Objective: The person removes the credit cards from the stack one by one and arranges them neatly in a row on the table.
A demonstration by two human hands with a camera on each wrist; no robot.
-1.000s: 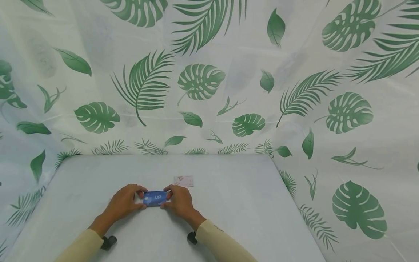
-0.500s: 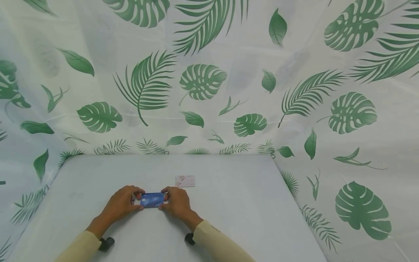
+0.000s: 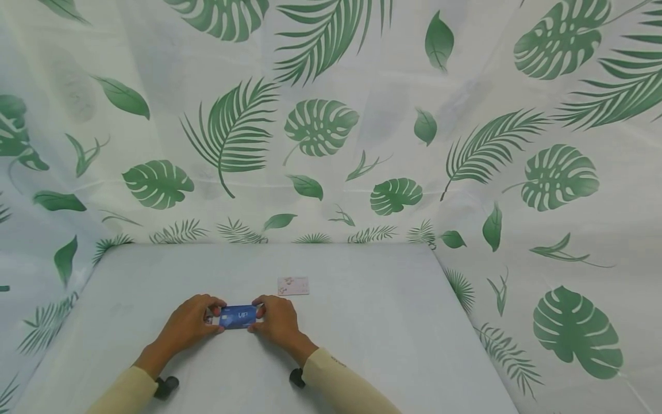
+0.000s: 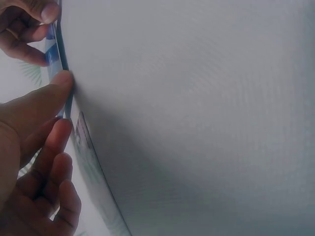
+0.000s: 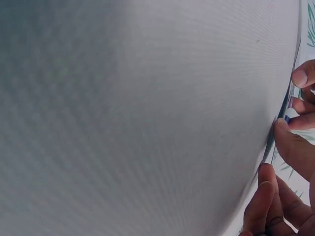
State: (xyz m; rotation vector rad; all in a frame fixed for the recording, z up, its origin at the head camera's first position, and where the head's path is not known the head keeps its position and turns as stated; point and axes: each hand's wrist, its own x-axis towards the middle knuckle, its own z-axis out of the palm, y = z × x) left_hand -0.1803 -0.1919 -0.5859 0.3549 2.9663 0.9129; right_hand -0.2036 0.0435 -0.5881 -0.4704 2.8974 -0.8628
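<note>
Both hands hold a blue card [image 3: 237, 317] marked "VIP" by its short ends, close over the white tabletop. My left hand [image 3: 188, 322] pinches the left end with thumb and forefinger, while my right hand [image 3: 279, 319] pinches the right end the same way. From the left wrist the blue card [image 4: 53, 55] appears nearly edge-on, with the left thumb [image 4: 47, 101] on its near edge. Beside the left fingers, a pale patterned flat piece [image 4: 96, 167] shows, partly hidden in the head view. A pink card [image 3: 293, 286] lies beyond the right hand.
The white tabletop [image 3: 372, 345] reaches back to a hanging sheet [image 3: 331, 80] printed with green leaves, which also encloses both sides. Small dark devices sit at the left wrist [image 3: 166, 387] and the right wrist [image 3: 297, 378].
Both hands have shifted slightly left and a little nearer the body with the blue card between them. The pink card lies more fully uncovered beyond the right fingers.
</note>
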